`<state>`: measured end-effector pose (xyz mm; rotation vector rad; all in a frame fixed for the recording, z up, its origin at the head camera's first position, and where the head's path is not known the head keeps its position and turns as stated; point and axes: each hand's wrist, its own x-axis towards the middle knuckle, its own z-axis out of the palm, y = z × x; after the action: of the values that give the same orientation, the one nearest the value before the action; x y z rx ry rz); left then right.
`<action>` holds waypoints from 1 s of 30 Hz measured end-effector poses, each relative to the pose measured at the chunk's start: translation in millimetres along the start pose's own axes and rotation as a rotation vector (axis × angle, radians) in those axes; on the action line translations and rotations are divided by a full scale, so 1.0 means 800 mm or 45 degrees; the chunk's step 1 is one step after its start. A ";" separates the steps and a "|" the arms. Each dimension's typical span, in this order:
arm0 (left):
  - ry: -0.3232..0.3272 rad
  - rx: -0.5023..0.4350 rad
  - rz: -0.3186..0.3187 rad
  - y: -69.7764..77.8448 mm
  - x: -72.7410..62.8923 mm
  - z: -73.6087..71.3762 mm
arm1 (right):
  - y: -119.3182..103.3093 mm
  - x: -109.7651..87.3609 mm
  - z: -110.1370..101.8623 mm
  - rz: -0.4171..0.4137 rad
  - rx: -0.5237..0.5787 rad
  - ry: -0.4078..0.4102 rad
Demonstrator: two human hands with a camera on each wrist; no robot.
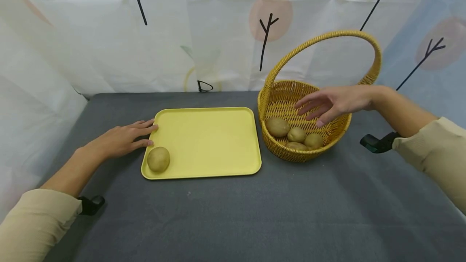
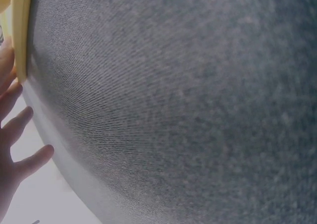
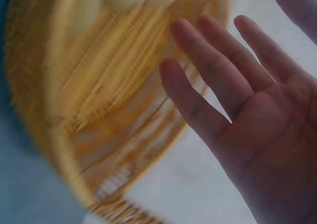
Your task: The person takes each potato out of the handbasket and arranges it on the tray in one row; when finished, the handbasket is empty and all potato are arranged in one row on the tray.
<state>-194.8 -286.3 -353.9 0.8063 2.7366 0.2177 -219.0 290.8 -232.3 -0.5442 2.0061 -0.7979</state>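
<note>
My left hand (image 1: 121,140) rests at the left edge of a yellow rectangular tray (image 1: 207,140), its fingertips on the rim. One potato (image 1: 158,159) lies in the tray's near left corner, just below that hand. Over the opening of a yellow wicker basket (image 1: 287,156) hovers my right hand (image 1: 338,101), fingers spread and holding nothing. Inside the basket, several potatoes (image 1: 278,127) sit together toward the near left side. The right wrist view shows the right palm (image 3: 272,130) beside the basket's woven wall (image 3: 124,135), with pale potatoes blurred at the top.
A tall arched handle (image 1: 324,37) rises over the basket, behind the right hand. Dark grey cloth (image 1: 233,217) covers the table. A white printed curtain (image 1: 218,31) hangs along the back and left side. The basket stands just right of the tray.
</note>
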 end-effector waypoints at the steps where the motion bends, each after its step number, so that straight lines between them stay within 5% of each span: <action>1: 0.001 0.000 0.002 0.000 0.000 0.000 | 0.008 -0.001 -0.005 0.032 -0.002 -0.009; 12: 0.001 -0.011 0.012 0.001 0.001 0.002 | 0.055 0.007 -0.012 0.250 -0.040 -0.140; 30: 0.014 -0.003 0.011 0.000 -0.003 0.000 | 0.040 0.037 -0.002 0.354 -0.159 -0.290</action>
<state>-193.3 -287.8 -353.4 0.8193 2.7428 0.2272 -237.8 295.0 -271.1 -0.3956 1.8746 -0.4246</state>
